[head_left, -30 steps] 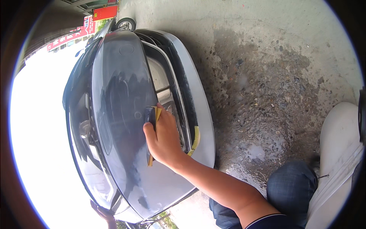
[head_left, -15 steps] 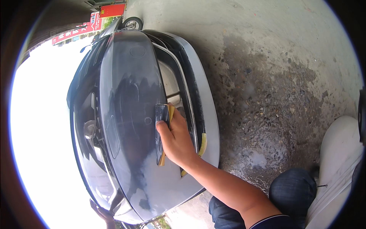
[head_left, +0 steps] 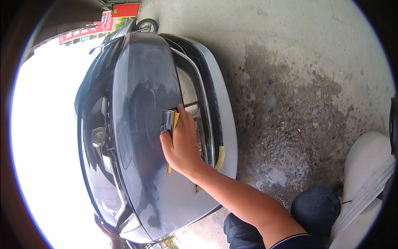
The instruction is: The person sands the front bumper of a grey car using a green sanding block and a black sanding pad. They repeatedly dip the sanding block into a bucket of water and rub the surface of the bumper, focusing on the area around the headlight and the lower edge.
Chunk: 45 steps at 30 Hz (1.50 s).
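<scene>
A car fills the middle of the view, its grey body panel (head_left: 143,99) blotched with darker patches and light haze. My right hand (head_left: 182,143) is closed around a dark, long sanding block (head_left: 168,119) with a yellow sheet of sandpaper (head_left: 175,119) along its side. It presses the block on the panel beside the car's lamp (head_left: 188,85); the hand hides the block's middle, and its thumb lies on the left side. At the lower left, my left hand (head_left: 107,229) lies against the car's edge with its fingers stretched out, holding nothing.
A light grey bumper (head_left: 228,124) curves along the car's right side, with yellow tape (head_left: 220,157) on the trim. Wet, rough concrete (head_left: 290,120) lies to the right. My knee (head_left: 317,207) and a whitish rounded object (head_left: 365,162) show at the lower right.
My right hand and the sanding block have moved left and slightly up over the panel, and the block has tilted. My left hand has shifted slightly left in the view.
</scene>
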{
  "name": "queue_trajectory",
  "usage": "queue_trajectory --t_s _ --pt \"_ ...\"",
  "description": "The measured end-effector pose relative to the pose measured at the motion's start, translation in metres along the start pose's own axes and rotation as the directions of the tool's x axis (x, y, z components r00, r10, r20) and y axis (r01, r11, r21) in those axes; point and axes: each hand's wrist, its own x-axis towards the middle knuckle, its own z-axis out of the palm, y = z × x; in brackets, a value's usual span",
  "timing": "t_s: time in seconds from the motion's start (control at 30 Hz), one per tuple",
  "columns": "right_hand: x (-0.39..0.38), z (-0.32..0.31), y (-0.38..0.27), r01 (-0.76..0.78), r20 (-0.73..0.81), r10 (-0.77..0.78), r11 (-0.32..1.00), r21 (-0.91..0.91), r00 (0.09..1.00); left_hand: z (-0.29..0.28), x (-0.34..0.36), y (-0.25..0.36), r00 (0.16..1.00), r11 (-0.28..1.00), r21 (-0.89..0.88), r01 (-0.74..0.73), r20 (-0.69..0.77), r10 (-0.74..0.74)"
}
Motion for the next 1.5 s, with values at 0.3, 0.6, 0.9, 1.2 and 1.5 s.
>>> queue_trajectory --t_s 0.3,0.6,0.9,1.2,1.5 --pt "0.089 0.013 0.015 -0.083 0.003 0.083 0.992 0.093 0.997 0.008 0.000 0.013 0.998 0.998 0.021 -0.060 -0.036 0.061" --pt "0.088 -0.018 -0.013 -0.409 0.101 0.397 0.895 0.180 0.912 0.011 0.004 0.034 0.988 0.988 0.060 -0.140 -0.050 0.143" --pt "0.032 -0.035 -0.011 -0.485 0.213 0.437 0.820 0.305 0.874 0.013 0.005 0.034 0.986 0.988 0.030 -0.154 -0.058 0.155" --pt "-0.071 -0.037 -0.002 -0.400 0.206 0.351 0.867 0.296 0.913 0.015 0.006 0.041 0.983 0.987 0.030 -0.156 -0.092 0.158" --pt "-0.180 -0.019 -0.006 -0.188 0.057 0.182 0.972 0.143 0.982 0.017 0.005 0.034 0.982 0.988 0.079 -0.135 -0.121 0.144"
